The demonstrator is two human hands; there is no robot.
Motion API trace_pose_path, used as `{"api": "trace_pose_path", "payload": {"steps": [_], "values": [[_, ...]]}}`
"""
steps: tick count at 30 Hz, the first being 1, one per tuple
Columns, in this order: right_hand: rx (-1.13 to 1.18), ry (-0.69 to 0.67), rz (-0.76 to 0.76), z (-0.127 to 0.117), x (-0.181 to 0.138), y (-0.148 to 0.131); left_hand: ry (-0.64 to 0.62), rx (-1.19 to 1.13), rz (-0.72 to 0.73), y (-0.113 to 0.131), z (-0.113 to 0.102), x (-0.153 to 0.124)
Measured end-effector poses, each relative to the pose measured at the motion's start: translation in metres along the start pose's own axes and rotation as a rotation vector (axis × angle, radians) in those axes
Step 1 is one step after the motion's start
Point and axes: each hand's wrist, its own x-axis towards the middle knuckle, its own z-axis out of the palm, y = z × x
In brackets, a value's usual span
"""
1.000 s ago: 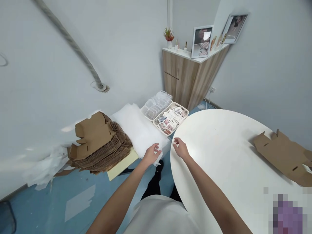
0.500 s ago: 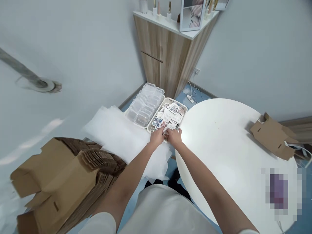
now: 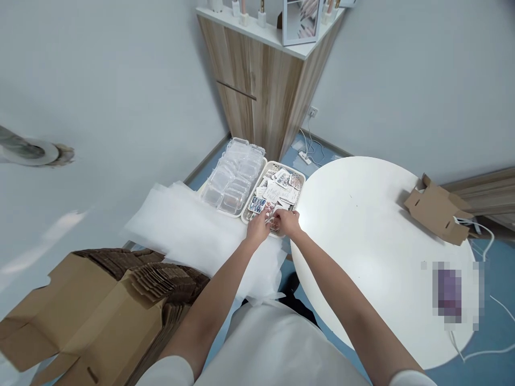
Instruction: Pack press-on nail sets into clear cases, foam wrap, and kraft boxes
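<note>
A white perforated basket (image 3: 243, 218) holds several small flat packets, some printed white and others showing rows of blue or reddish nail-like pieces, such as the blue packet (image 3: 256, 204). Over its near end, my left hand (image 3: 258, 227) and my right hand (image 3: 287, 221) work close together with bent fingers. A whitish packet shows at the right fingertips, pinched there. The left fingers are closed too, but whatever they hold is too small and partly hidden. Clear plastic boxes (image 3: 236, 177) fill a second tray directly left of the basket.
White foam sheets (image 3: 181, 225) lie left of the basket. Flattened cardboard boxes (image 3: 108, 305) are stacked nearer left. A round white table (image 3: 362, 225) carries a partly folded carton (image 3: 436, 209) and a blurred purple item (image 3: 448, 292). Behind stands a wooden cabinet (image 3: 257, 75); cables (image 3: 311, 147) run on the floor.
The head view has shifted slightly. My right hand's fingers have curled inward over the packets, while my left hand stays at the basket's near end.
</note>
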Motion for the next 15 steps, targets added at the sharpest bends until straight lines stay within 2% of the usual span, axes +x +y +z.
{"api": "trace_pose_path", "payload": {"steps": [3,6,11,15], "values": [[0.183,0.065,0.025,-0.015,-0.009,0.004,0.107,-0.149,0.068,-0.001,-0.005,-0.005],[0.524,0.17,0.082,-0.029,-0.028,0.01,0.162,-0.365,0.091,0.005,-0.004,-0.01],[1.054,0.32,0.186,-0.047,-0.081,0.025,0.034,-0.747,0.087,0.038,0.014,-0.024],[1.29,0.397,0.243,-0.056,-0.132,0.05,-0.088,-0.852,0.074,0.078,0.036,-0.046]]}}
